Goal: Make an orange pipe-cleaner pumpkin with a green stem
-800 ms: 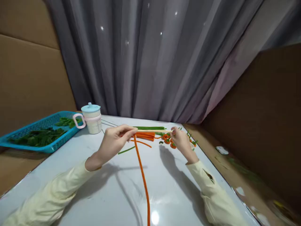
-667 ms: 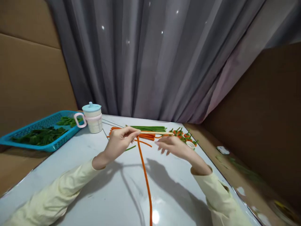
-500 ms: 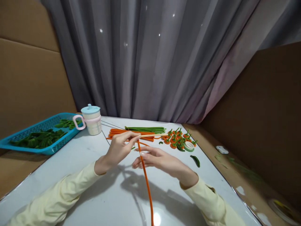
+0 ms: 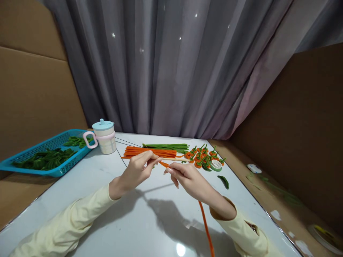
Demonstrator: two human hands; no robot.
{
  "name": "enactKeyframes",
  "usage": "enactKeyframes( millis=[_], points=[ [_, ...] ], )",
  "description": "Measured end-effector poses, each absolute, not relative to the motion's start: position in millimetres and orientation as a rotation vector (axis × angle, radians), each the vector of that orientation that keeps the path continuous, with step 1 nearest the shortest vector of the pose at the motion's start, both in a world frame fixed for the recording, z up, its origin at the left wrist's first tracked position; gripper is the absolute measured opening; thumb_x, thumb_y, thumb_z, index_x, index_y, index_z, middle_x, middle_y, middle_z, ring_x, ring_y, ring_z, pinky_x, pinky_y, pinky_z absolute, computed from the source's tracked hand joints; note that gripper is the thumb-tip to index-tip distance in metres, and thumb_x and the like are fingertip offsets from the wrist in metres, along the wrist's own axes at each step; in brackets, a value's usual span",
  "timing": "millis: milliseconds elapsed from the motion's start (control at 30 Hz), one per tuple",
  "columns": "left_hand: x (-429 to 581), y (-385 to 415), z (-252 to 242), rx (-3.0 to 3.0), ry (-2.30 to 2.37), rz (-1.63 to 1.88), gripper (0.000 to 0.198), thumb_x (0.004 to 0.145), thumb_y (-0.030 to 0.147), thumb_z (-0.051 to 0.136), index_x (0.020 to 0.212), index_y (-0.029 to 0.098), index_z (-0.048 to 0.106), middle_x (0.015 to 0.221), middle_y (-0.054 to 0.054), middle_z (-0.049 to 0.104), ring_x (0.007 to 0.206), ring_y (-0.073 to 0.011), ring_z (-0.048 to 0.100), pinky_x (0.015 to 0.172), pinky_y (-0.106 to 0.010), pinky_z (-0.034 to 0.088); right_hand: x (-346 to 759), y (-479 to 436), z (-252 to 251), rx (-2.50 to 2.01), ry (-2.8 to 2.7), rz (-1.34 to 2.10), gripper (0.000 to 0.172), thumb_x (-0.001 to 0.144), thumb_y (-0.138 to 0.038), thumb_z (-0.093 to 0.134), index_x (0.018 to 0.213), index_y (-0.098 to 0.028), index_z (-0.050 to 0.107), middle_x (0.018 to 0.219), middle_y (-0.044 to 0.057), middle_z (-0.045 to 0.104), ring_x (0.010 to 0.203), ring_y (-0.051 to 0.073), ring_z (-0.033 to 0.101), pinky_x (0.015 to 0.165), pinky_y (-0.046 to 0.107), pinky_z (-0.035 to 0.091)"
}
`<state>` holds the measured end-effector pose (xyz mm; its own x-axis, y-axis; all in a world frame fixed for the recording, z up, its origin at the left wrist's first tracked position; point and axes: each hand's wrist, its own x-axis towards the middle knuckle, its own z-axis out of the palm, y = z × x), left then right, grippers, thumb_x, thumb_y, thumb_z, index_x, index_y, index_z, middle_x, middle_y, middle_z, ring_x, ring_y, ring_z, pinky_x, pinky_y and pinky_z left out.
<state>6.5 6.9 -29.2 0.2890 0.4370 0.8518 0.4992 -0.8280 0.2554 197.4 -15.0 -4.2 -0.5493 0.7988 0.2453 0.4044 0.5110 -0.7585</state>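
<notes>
My left hand [image 4: 139,170] pinches a thin wooden stick [image 4: 175,159] that points right, with one end of an orange pipe cleaner [image 4: 205,223] at its fingertips. My right hand [image 4: 189,178] grips the same pipe cleaner a short way along. Between both hands the strand runs short and straight; its tail hangs down below my right wrist toward the table's near edge. Behind my left hand lies a bundle of orange pipe cleaners [image 4: 150,151], with green pipe cleaners [image 4: 167,146] beyond it. Several small orange pieces with green stems [image 4: 198,157] stand in a group to the right.
A white-and-green tape roll [image 4: 215,165] and a dark green leaf piece [image 4: 223,182] lie right of my hands. At left stand a lidded cup [image 4: 105,141] and a blue basket [image 4: 57,170] holding green pieces. Cardboard walls [image 4: 29,89] flank the white table [image 4: 128,228].
My right hand has moved right and closed on the orange pipe cleaner, pulling it sideways from its hanging position. The stick has dipped slightly; my left hand stays nearly in place.
</notes>
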Motion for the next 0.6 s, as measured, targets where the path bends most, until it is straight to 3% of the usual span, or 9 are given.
enactKeyframes(
  millis=[133,333,500,600],
  points=[
    [4.7,6.5,-31.7,-2.538,-0.751,-1.515,0.015,0.09,0.008,0.047,0.08,0.016,0.055,0.067,-0.001,0.062,0.06,-0.0108,0.056,0.058,-0.021,0.045,204.3,-15.2,-3.4,-0.992,-2.255,0.461,0.023,0.089,-0.012,0.04,0.076,-0.015,0.059,0.055,-0.002,0.051,0.051,0.01,0.044,0.056,0.021,0.032],
    [7.5,-1.2,-25.1,-2.681,-0.756,-1.557,0.017,0.086,0.004,0.047,0.081,0.015,0.059,0.065,-0.001,0.062,0.058,-0.0102,0.056,0.057,-0.019,0.044,214.4,-11.2,-4.0,-0.961,-2.27,0.122,0.024,0.09,-0.013,0.039,0.075,-0.016,0.057,0.067,0.003,0.06,0.059,0.012,0.052,0.056,0.022,0.034],
    [12.9,-9.8,-19.4,-2.831,-0.941,-1.719,0.014,0.084,0.008,0.053,0.074,0.015,0.06,0.064,0.0,0.064,0.055,-0.0089,0.055,0.054,-0.017,0.044,215.8,-6.9,-3.4,-0.939,-2.213,0.252,0.023,0.086,-0.01,0.04,0.071,-0.017,0.056,0.065,0.002,0.06,0.059,0.012,0.055,0.058,0.021,0.037],
    [14.3,-12.0,-19.6,-2.914,-1.07,-1.773,0.014,0.084,0.012,0.056,0.072,0.015,0.061,0.062,0.001,0.064,0.054,-0.0086,0.054,0.052,-0.017,0.043,213.4,-5.2,-2.6,-0.984,-2.148,0.53,0.029,0.089,-0.02,0.042,0.062,-0.017,0.051,0.057,0.001,0.057,0.053,0.011,0.053,0.057,0.022,0.039]
  ],
)
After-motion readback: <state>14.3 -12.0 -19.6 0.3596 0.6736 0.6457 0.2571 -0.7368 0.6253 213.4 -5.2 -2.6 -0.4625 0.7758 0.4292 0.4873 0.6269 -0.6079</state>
